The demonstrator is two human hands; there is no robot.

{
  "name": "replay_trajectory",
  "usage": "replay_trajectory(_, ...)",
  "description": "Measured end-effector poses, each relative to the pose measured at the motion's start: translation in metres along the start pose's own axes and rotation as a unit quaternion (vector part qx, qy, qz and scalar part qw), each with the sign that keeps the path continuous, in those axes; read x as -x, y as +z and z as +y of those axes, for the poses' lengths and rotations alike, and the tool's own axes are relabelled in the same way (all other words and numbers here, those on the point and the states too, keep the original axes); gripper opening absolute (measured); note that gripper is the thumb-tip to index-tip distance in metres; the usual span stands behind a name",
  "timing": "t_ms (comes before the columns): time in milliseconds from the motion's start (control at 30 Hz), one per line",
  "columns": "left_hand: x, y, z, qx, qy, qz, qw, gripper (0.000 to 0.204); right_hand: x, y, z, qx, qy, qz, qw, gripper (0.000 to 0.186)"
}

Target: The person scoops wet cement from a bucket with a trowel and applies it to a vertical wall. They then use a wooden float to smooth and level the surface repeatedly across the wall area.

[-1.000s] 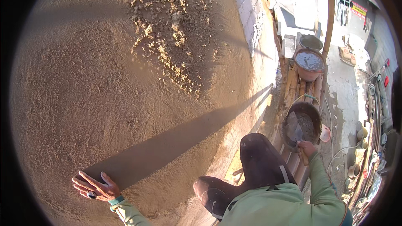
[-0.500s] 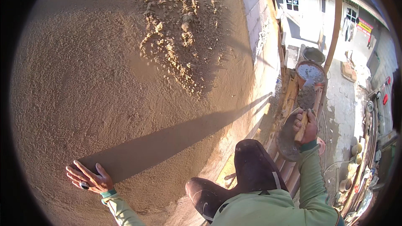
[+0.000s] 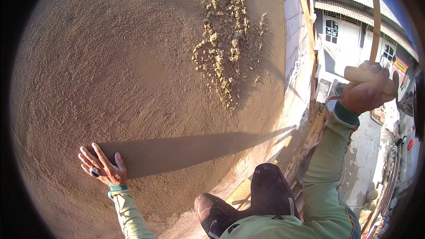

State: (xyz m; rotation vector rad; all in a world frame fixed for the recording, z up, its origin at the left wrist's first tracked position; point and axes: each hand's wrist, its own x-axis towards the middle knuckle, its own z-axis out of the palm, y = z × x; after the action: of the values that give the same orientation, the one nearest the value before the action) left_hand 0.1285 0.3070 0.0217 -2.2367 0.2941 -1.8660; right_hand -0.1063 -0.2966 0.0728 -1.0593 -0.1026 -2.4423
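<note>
My left hand, a dark-stoned ring on one finger, lies with its fingers spread against the rough wet mortar wall. Raised at the right, my right hand is closed around the wooden handle of a trowel. Part of the trowel's grey, mortar-smeared blade shows beyond my fist, at the picture's dark rim. Thick clumps of fresh mortar cling to the upper right part of the wall.
Bare pale blocks edge the plaster. Wooden scaffold boards run beside my knees, and a bamboo pole stands upright behind my right hand. My forearm mostly hides a bucket. A house with a white door stands beyond.
My right hand has lifted the trowel up and to the right, away from the bucket and the mortar pan. My left hand stays on the wall while the view has shifted.
</note>
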Motion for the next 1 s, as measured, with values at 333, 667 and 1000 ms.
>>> replay_trajectory(333,0.003,0.009,-0.002,0.007,0.013,0.023,1.000,0.079,0.241,-0.223,-0.038,0.318,0.486,-0.525,0.621,0.049)
replay_trajectory(667,0.004,0.003,-0.007,-0.030,0.018,0.015,0.999,0.086,0.227,-0.460,0.035,0.591,0.459,-0.641,0.173,0.030)
replay_trajectory(1000,0.000,-0.010,-0.008,-0.044,-0.002,-0.023,0.999,0.088,0.257,-0.438,-0.006,0.385,0.743,-0.483,0.256,0.029)
